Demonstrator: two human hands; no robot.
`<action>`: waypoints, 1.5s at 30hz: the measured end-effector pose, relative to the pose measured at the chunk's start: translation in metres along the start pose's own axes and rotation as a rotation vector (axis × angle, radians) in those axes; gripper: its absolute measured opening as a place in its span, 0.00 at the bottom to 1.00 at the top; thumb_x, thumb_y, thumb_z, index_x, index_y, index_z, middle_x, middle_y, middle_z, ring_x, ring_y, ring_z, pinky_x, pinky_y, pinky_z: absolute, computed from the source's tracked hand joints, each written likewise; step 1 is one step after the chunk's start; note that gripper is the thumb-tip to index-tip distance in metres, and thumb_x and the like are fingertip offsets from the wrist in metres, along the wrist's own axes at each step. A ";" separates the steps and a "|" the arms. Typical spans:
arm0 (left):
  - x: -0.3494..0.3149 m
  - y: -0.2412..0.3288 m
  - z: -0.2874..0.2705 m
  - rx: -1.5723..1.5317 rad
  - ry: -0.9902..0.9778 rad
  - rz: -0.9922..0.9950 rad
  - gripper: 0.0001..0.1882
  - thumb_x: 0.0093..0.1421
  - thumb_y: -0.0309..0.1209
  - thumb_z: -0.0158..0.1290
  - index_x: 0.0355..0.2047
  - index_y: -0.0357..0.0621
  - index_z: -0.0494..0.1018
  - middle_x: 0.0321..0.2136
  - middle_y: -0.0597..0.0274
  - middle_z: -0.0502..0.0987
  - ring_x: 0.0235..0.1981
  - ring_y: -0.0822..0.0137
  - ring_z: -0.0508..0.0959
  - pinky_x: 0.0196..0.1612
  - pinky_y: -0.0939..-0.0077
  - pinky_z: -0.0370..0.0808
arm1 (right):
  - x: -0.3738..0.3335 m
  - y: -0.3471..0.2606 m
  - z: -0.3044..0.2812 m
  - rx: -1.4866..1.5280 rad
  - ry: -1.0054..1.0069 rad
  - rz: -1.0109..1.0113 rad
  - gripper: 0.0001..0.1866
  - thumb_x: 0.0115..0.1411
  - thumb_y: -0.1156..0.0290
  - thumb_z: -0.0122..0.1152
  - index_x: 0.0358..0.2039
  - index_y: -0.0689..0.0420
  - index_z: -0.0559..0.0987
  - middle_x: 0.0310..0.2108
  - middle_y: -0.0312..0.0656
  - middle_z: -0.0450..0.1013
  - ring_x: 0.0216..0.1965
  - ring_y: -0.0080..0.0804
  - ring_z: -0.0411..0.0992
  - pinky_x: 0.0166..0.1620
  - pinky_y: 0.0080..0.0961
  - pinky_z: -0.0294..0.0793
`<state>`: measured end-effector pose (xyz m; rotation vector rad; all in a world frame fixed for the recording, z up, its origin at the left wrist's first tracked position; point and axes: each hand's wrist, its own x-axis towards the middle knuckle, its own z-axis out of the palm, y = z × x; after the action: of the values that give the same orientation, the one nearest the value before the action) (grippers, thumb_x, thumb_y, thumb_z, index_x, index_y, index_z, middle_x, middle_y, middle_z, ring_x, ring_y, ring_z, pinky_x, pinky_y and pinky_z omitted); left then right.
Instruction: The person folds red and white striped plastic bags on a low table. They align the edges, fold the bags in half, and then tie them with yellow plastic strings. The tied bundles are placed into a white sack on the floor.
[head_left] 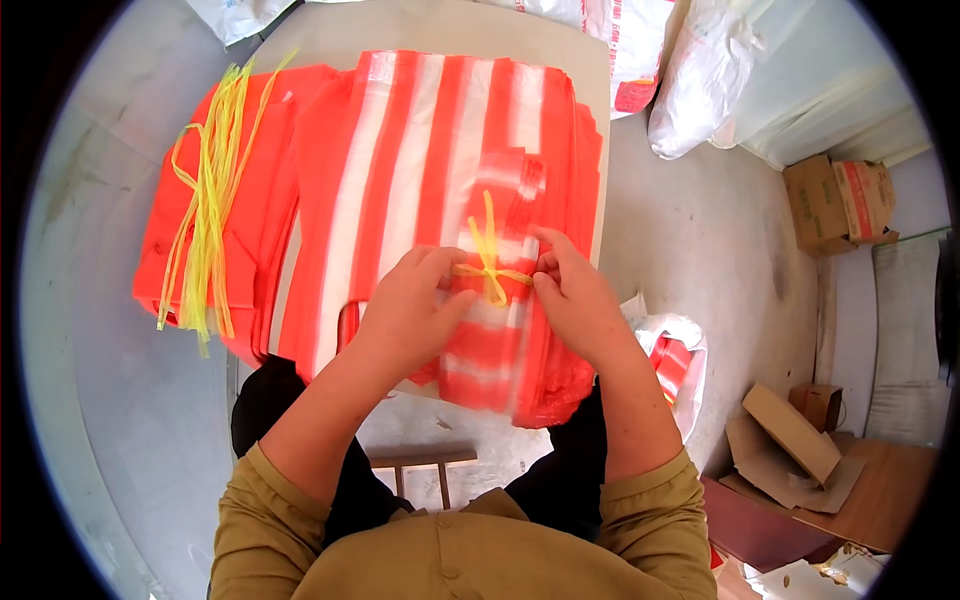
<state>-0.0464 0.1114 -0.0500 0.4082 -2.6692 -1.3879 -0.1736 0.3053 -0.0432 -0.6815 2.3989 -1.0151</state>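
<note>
A folded bundle of red-and-white striped plastic bags (475,345) lies on top of a wider flat stack of the same bags (430,140). Around the bundle's middle runs a yellow plastic tie strip (489,270), with a knot or bow on top and loose ends sticking up. My left hand (415,305) is closed on the left side of this strip, thumb and forefinger together. On the other side, my right hand (578,300) pinches the strip at the bundle's right edge. Parts of both hands' fingers are hidden.
Loose yellow strips (215,190) are draped over folded red bags (190,260) at the left. On the floor to the right sits an open white sack (690,345) with striped bundles inside. Cardboard boxes (838,200) and white sacks (705,75) stand farther off.
</note>
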 end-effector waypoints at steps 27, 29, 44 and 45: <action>-0.003 -0.003 0.028 -1.198 -0.267 -0.407 0.36 0.69 0.35 0.60 0.71 0.35 0.58 0.63 0.50 0.70 0.65 0.62 0.71 0.66 0.62 0.71 | 0.016 -0.009 0.020 0.850 0.352 -0.044 0.29 0.70 0.79 0.57 0.71 0.59 0.64 0.50 0.42 0.78 0.50 0.27 0.76 0.58 0.28 0.76; -0.002 -0.005 0.043 -1.067 -0.250 -0.477 0.30 0.72 0.25 0.55 0.71 0.38 0.58 0.60 0.53 0.75 0.59 0.63 0.78 0.63 0.63 0.76 | 0.022 0.005 0.019 0.733 0.437 -0.032 0.28 0.71 0.78 0.57 0.70 0.59 0.65 0.50 0.41 0.77 0.50 0.27 0.76 0.58 0.27 0.75; 0.001 0.010 0.048 -1.062 -0.204 -0.499 0.40 0.70 0.18 0.52 0.77 0.41 0.46 0.59 0.49 0.76 0.54 0.64 0.81 0.59 0.65 0.79 | 0.013 0.041 0.002 0.590 0.164 0.031 0.15 0.73 0.74 0.56 0.59 0.59 0.73 0.40 0.34 0.75 0.40 0.19 0.72 0.46 0.21 0.74; 0.001 0.006 0.051 -1.063 -0.199 -0.503 0.40 0.70 0.18 0.52 0.77 0.42 0.46 0.58 0.49 0.77 0.53 0.64 0.82 0.58 0.65 0.80 | 0.011 0.040 0.000 0.537 0.149 0.029 0.13 0.73 0.74 0.57 0.56 0.59 0.75 0.39 0.33 0.75 0.39 0.18 0.71 0.44 0.20 0.73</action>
<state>-0.0594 0.1548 -0.0750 0.8280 -1.5601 -2.7889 -0.1923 0.3230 -0.0754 -0.3829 2.0944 -1.6544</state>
